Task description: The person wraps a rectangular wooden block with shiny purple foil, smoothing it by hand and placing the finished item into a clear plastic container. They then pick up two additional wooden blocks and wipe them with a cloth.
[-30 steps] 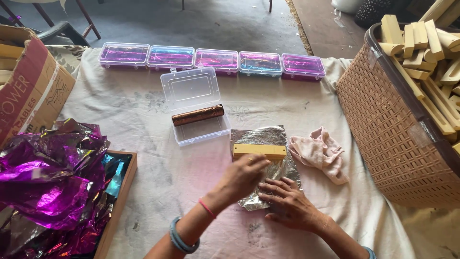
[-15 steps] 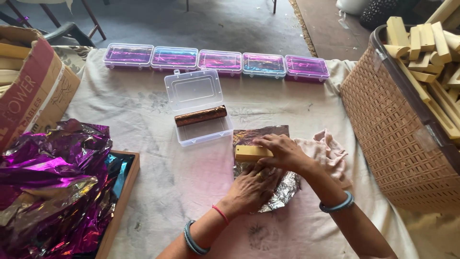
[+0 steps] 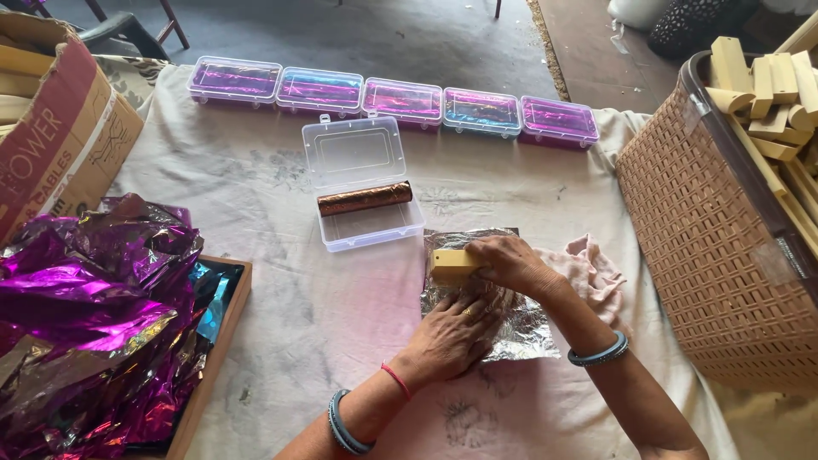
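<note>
A pale wooden block (image 3: pixel 450 262) lies on a sheet of silver foil (image 3: pixel 520 328) spread on the cloth-covered table. My right hand (image 3: pixel 504 261) grips the block's right end from above. My left hand (image 3: pixel 450 334) lies flat on the foil just below the block, pressing it down. Above them an open clear plastic box (image 3: pixel 368 223) holds a copper-foil-wrapped roll (image 3: pixel 365 198) across its base, with the lid folded back.
Several shut clear boxes (image 3: pixel 400 100) with purple and blue foil line the far edge. A pink rag (image 3: pixel 591 274) lies right of the foil. A woven basket (image 3: pixel 707 247) of wooden blocks stands at right. Crumpled purple foil (image 3: pixel 85 298) in a wooden tray and a cardboard box (image 3: pixel 51 136) sit at left.
My right hand moved up from the foil's lower edge onto the block and now grips its right end. My left hand slid down from the block to press flat on the foil.
</note>
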